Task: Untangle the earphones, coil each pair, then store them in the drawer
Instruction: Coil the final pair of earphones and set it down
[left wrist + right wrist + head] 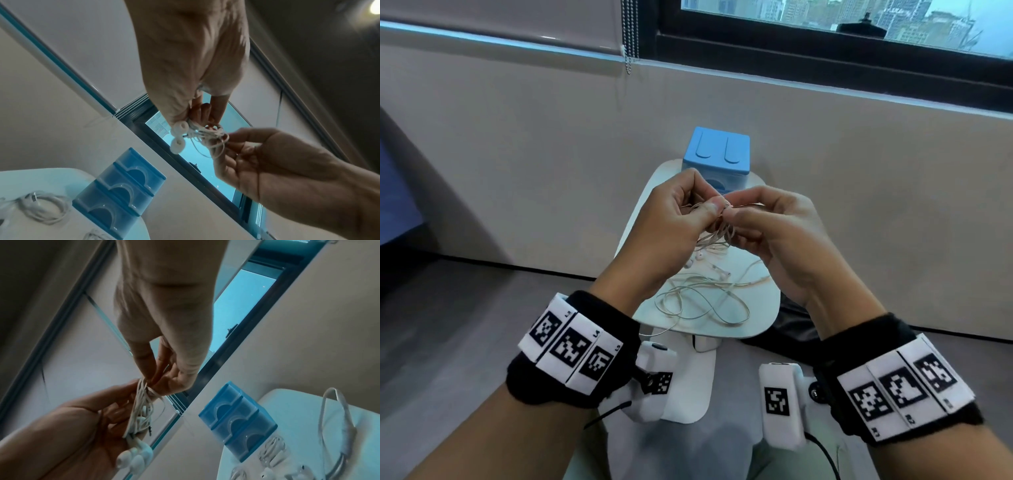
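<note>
I hold one white earphone pair as a small coil point(717, 236) in the air above the table. My left hand point(714, 205) grips the bundle, and its two earbuds point(178, 136) stick out below the fingers. Opposite it, my right hand point(732, 209) pinches a strand of cable at the top of the coil point(141, 408). More white earphones point(702, 298) lie loose and tangled on the white table point(763, 308) under my hands. The blue drawer unit point(717, 150) stands at the table's far end, its three drawers point(236, 423) looking closed.
The table is small and oval, on a white stand, close to a beige wall under a window. A loop of cable point(657, 332) hangs over the near edge. A dark bag point(787, 325) lies on the floor to the right.
</note>
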### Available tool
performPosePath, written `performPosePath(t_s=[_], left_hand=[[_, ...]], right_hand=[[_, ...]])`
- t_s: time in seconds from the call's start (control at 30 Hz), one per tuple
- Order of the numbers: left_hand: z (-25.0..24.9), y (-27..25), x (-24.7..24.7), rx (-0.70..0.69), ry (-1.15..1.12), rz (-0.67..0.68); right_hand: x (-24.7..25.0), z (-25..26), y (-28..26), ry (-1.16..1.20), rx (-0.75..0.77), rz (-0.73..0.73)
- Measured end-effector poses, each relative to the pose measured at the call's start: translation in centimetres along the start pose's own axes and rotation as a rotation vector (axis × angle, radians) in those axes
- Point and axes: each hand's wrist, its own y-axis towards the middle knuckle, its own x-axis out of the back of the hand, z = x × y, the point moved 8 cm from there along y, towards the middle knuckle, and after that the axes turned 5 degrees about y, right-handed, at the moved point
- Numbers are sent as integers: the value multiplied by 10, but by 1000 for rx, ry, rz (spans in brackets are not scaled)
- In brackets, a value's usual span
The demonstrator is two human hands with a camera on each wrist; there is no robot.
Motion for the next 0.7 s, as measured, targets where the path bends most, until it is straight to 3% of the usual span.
performPosePath(t_s=[0.13,0.23,0.33,0.53,0.6,0.7], left_hand=[[6,1,-3,41,-62,59],[9,0,-6,82,-211,173],[2,-1,-7,43,-218,262],[-4,2,-7,5,-127,288],[-2,3,-6,17,-103,266],[7,7,-5,51,-53,219]], right_hand=[[-2,-5,1,21,-51,-34],[-5,-13,1,162,-164,30],[-9,-16,-1,248,-239,117],[-15,-8,-5,170,-197,226],[-16,-3,-3,25,-90,234],[-17,10,-1,-510,191,170]])
